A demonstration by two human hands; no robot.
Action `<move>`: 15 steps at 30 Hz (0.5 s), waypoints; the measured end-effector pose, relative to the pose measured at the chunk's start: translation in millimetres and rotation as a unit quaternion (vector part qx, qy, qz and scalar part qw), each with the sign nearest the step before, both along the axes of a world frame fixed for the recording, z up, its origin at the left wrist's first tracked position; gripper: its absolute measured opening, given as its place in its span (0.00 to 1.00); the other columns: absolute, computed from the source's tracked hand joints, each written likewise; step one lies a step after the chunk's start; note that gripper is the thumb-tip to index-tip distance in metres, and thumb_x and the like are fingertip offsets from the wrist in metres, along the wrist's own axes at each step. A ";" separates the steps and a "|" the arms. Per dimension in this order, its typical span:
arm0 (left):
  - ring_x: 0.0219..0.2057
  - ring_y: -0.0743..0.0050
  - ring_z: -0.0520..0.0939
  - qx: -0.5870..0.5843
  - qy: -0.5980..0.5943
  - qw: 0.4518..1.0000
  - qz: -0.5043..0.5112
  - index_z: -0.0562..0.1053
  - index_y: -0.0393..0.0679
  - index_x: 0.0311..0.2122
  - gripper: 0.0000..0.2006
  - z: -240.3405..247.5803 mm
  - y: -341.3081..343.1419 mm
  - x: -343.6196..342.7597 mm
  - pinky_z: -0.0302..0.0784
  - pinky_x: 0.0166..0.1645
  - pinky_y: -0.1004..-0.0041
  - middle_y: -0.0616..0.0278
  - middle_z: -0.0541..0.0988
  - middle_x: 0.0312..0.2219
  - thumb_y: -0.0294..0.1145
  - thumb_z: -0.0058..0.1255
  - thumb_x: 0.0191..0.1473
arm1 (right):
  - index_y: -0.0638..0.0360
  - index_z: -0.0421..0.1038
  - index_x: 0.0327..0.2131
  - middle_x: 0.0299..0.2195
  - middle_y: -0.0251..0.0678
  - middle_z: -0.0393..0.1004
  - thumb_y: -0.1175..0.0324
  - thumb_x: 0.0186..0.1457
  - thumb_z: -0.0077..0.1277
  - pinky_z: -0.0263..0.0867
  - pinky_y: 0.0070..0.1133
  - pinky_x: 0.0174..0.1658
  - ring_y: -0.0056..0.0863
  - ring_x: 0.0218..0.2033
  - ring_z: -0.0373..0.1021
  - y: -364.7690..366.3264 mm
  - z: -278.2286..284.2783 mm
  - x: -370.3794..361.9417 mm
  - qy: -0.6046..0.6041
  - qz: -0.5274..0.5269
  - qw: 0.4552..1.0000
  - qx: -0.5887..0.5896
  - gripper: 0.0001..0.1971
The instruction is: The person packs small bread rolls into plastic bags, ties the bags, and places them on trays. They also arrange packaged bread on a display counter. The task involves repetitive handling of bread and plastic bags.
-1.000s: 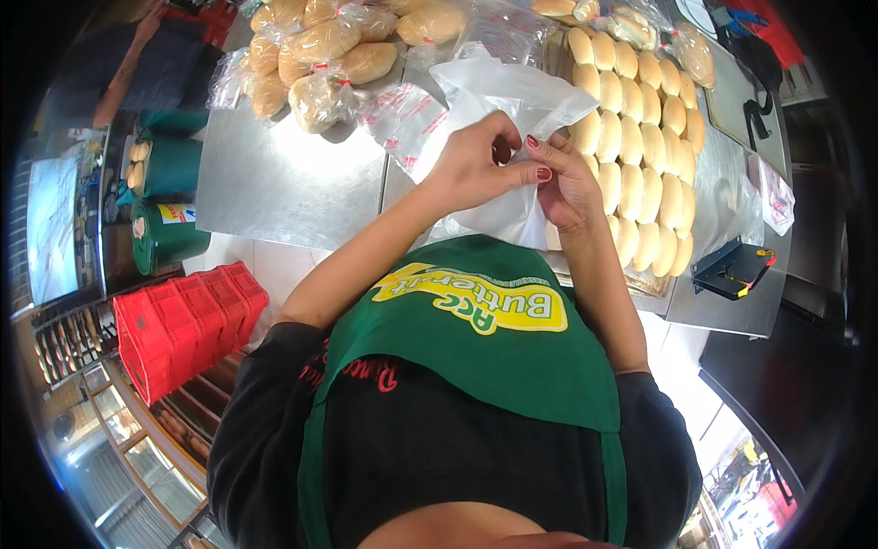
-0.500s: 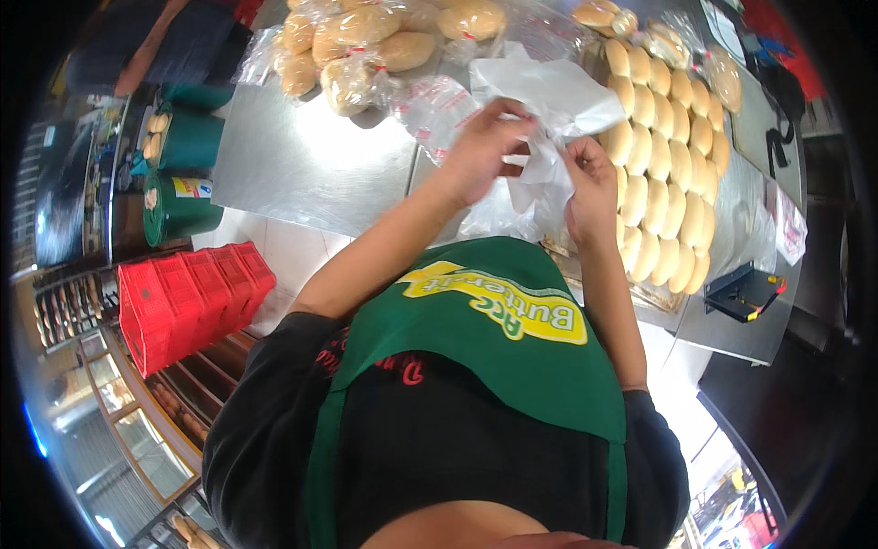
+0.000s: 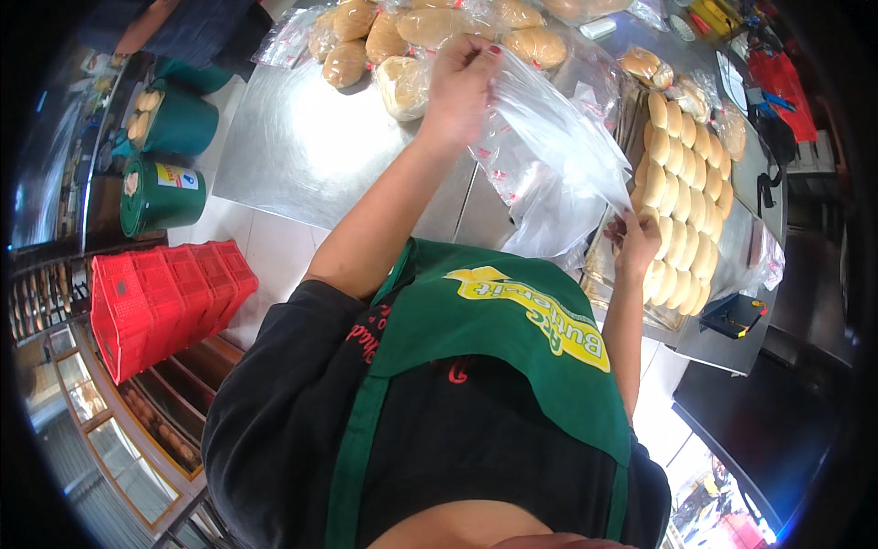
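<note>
A translucent plastic bag (image 3: 558,123) stretches slantwise between my two hands, above the steel table. My left hand (image 3: 457,91), higher and farther out, pinches one end of it. Lower down, my right hand (image 3: 636,240) grips the opposite corner, beside the rolls. More clear bags with red print (image 3: 540,197) lie under the stretched one, at the table's near edge. Rows of golden bread rolls (image 3: 681,197) sit close together on a baking tray (image 3: 599,274) to the right of my right hand. Bagged bread (image 3: 402,87) is piled just left of my left hand.
The steel table (image 3: 311,137) runs across in front of me. Red stacked crates (image 3: 174,293) stand at the lower left, with green bins (image 3: 165,197) beyond them. A dark holder (image 3: 736,311) is at the table's right edge. Another person's arm (image 3: 146,26) shows at the far left.
My hands have moved apart, the left one farther out, the right one nearer and rightward. The bag, bunched up before, is now pulled out long between them.
</note>
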State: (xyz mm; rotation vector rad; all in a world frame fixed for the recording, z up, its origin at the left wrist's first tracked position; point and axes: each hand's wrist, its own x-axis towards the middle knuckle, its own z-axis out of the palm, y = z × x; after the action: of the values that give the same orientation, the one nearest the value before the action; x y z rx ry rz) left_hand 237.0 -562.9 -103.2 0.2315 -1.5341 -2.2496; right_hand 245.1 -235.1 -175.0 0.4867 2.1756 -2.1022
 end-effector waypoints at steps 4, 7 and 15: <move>0.30 0.83 0.74 -0.272 -0.041 0.961 0.011 0.71 0.38 0.34 0.05 31.9 -7.7 9.3 0.72 0.36 0.77 0.66 0.74 0.27 0.28 0.51 0.57 | 0.58 0.55 0.59 0.48 0.44 0.68 0.79 0.45 0.54 0.69 0.30 0.48 0.33 0.44 0.69 -42.0 81.9 16.3 0.243 0.147 0.954 0.099 0.34; 0.34 0.82 0.76 -0.328 0.083 0.928 -0.158 0.72 0.41 0.38 0.08 55.9 25.3 33.2 0.73 0.37 0.75 0.67 0.77 0.30 0.30 0.55 0.53 | 0.57 0.51 0.63 0.52 0.41 0.66 0.79 0.44 0.53 0.67 0.27 0.50 0.34 0.47 0.68 -106.6 109.1 19.2 0.331 0.250 0.851 0.322 0.40; 0.32 0.54 0.82 -0.647 -0.096 0.756 -0.001 0.76 0.48 0.38 0.13 -9.6 -70.1 -13.5 0.77 0.36 0.60 0.54 0.81 0.27 0.29 0.55 0.43 | 0.66 0.65 0.53 0.47 0.39 0.72 0.81 0.51 0.46 0.66 0.22 0.50 0.24 0.44 0.70 -133.2 159.7 38.5 0.097 0.242 0.939 -0.224 0.23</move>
State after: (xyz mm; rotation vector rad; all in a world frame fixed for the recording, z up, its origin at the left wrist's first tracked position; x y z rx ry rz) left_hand 223.6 -633.0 -112.8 0.0239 -2.7431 -0.7054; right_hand 283.5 -368.3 -15.3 -0.2772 1.5784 -2.2985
